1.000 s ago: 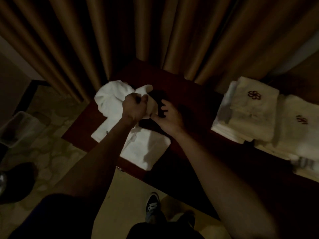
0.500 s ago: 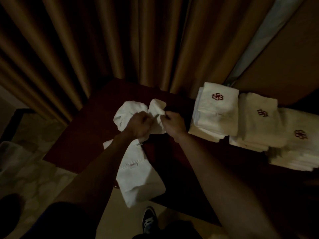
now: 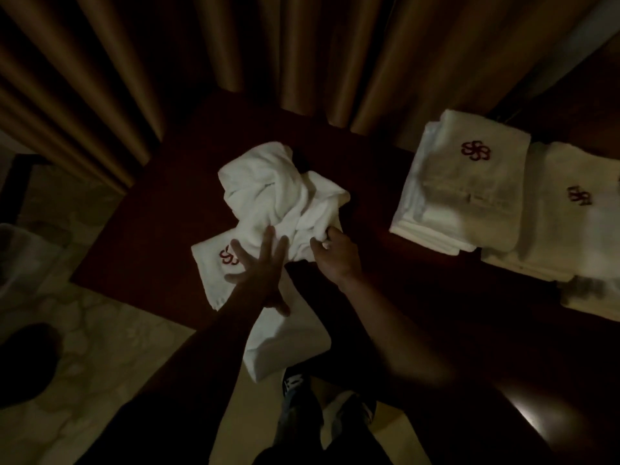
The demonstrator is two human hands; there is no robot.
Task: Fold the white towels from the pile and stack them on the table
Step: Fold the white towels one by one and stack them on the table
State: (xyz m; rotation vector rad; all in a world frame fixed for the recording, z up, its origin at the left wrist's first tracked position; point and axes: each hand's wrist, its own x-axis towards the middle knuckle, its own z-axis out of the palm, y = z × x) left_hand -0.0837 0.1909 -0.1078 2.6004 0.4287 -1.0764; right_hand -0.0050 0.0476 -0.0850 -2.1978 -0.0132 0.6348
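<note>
A crumpled white towel (image 3: pixel 281 193) with a red logo lies bunched on the dark red table (image 3: pixel 151 236), one end hanging over the front edge. My left hand (image 3: pixel 261 273) lies flat with fingers spread on the towel's near part, just right of the logo. My right hand (image 3: pixel 335 253) pinches a fold at the towel's right edge. Two stacks of folded white towels sit to the right: the nearer stack (image 3: pixel 466 186) and a second stack (image 3: pixel 577 213), each topped with a red logo.
Brown curtains (image 3: pixel 235 45) hang right behind the table. A pale bin (image 3: pixel 23 256) stands on the marbled floor at left, with a dark shoe (image 3: pixel 27 360) below it. My own feet (image 3: pixel 322 397) show under the table's front edge.
My left hand has let go of the towel and now presses flat on it. The towel has dropped onto the table, logo showing. The right hand keeps its pinch.
</note>
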